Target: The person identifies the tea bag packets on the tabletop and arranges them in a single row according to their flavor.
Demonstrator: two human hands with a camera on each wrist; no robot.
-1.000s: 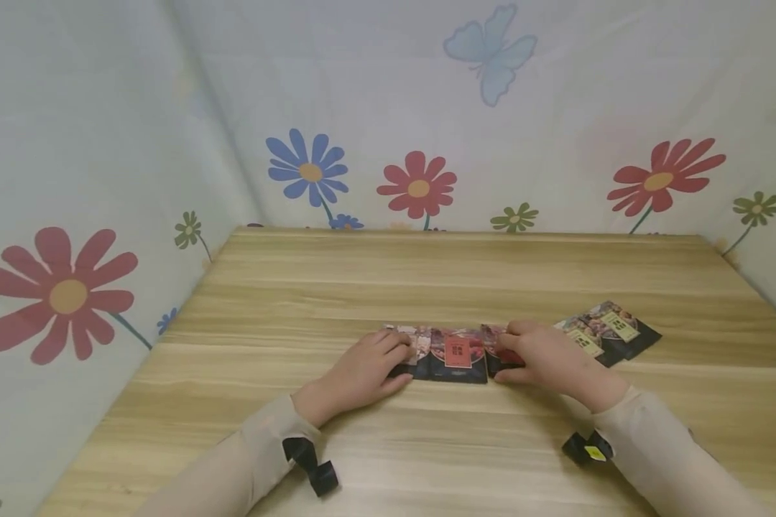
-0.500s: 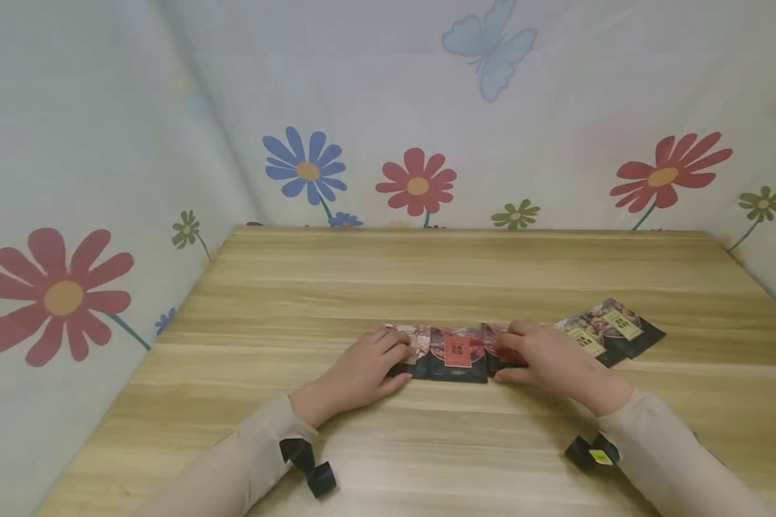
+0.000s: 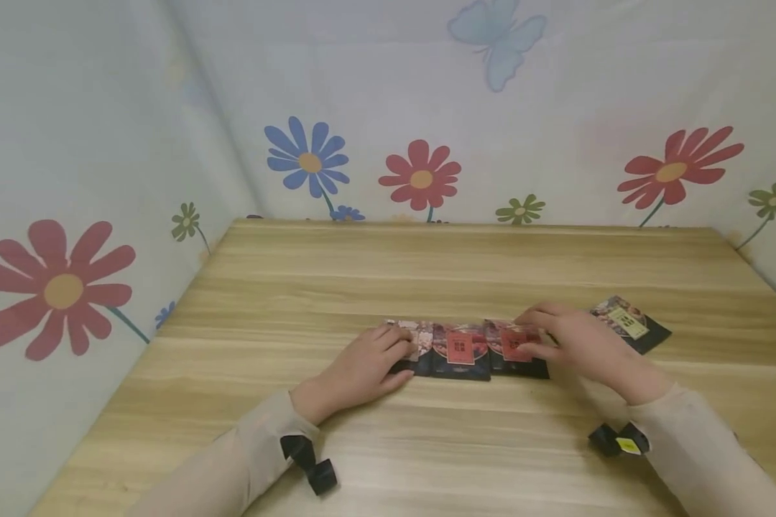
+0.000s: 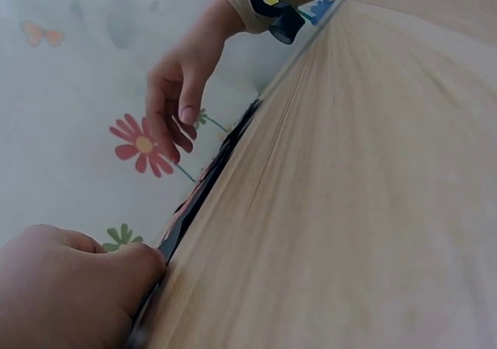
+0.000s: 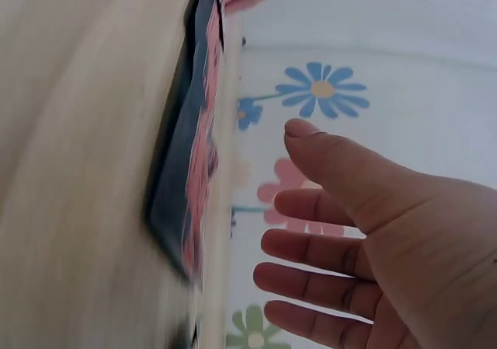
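Three dark food packets lie side by side in a row on the table in the head view. My left hand (image 3: 362, 362) rests with its fingers over the leftmost packet (image 3: 423, 341), whose left part is hidden. Beside it is the middle packet (image 3: 460, 352), with a red label. My right hand (image 3: 585, 348) hovers over the right end of the row, overlapping the red-labelled third packet (image 3: 520, 366). In the right wrist view, the fingers of my right hand (image 5: 404, 232) are spread apart, lifted off the packets, with nothing in them.
Another packet (image 3: 634, 324) with a pale yellow label lies tilted behind my right hand. The wooden table (image 3: 388, 266) ends at a flowered cloth (image 3: 362, 72) at the back and sides. Black wrist devices hang from both sleeves.
My right hand has lifted off the third packet and shifted right and away from me, uncovering its red label. It now hides one yellow-labelled packet. My left hand has stayed in place.
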